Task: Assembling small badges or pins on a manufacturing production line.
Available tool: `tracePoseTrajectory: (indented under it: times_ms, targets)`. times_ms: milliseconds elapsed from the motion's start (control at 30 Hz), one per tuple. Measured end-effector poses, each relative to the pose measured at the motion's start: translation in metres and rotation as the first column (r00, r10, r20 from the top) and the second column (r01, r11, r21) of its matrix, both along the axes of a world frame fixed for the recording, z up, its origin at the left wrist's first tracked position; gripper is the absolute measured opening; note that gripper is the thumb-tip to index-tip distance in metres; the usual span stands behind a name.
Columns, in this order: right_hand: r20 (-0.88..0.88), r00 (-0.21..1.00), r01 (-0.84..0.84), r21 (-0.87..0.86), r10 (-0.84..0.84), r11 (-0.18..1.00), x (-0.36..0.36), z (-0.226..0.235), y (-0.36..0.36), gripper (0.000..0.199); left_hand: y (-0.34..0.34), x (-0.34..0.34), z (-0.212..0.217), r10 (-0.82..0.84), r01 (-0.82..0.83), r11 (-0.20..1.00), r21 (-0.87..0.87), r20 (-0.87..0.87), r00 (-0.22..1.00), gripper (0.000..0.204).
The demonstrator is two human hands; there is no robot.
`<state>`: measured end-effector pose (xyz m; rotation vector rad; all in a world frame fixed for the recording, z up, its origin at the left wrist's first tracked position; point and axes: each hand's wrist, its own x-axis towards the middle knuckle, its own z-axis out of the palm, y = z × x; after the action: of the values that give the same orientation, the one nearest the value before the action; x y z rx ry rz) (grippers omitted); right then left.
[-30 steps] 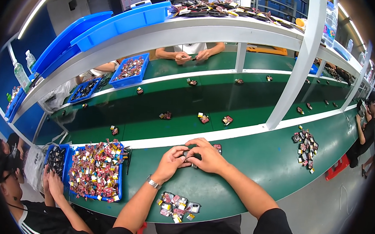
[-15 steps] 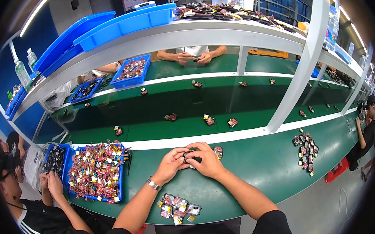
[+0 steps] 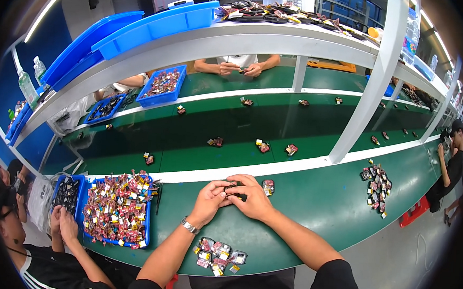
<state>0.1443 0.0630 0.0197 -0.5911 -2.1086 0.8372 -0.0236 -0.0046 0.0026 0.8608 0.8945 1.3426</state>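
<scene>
**Small dark piece [image 3: 231, 187], mostly covered**

A blue plastic tray [image 3: 148, 221] holds tangled red, yellow and white parts [image 3: 117, 206]. The left hand [image 3: 207, 201]'s bent fingers close on the piece over the smooth green table [image 3: 301, 221]; fingers hide its long axis and heading. The right hand [image 3: 255, 199] pinches its other side. Just to the right lies a boxy part [image 3: 268, 186], any print illegible.

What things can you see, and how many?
belt: one, green, middle
benches: two, green, either side of belt
shelf: one, white, above belt
trays: several, blue, on benches and shelf
small parts: uncountable, red, yellow, white, black, in trays, on benches, belt, shelf
bottles: several, clear, on shelf
held part: one, dark, centre
co-workers: several, dark or white tops, around
wristband: one, silver, left wrist
left hand: one, bare, on held part
right hand: one, bare, on held part
</scene>
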Motion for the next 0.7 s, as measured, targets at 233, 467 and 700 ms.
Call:
tracePoseTrajectory:
  times_ms: [233,467,700]
  targets:
    - [-0.005,0.999,-0.040,0.057,0.041,0.998,0.000,0.003,-0.002,0.022,0.000,0.002,0.002,0.064,-0.064,0.998,0.011,-0.054,0.996,0.025]
    - [-0.037,0.994,0.107,0.218,-0.101,0.970,-0.001,0.006,-0.003,0.021,-0.001,0.003,0.005,0.053,-0.054,0.999,-0.007,-0.041,0.998,0.028]
    - [-0.079,0.984,0.178,0.306,-0.161,0.935,-0.006,0.005,-0.008,0.020,-0.001,0.001,0.004,0.038,-0.038,0.999,-0.020,-0.003,0.999,0.029]
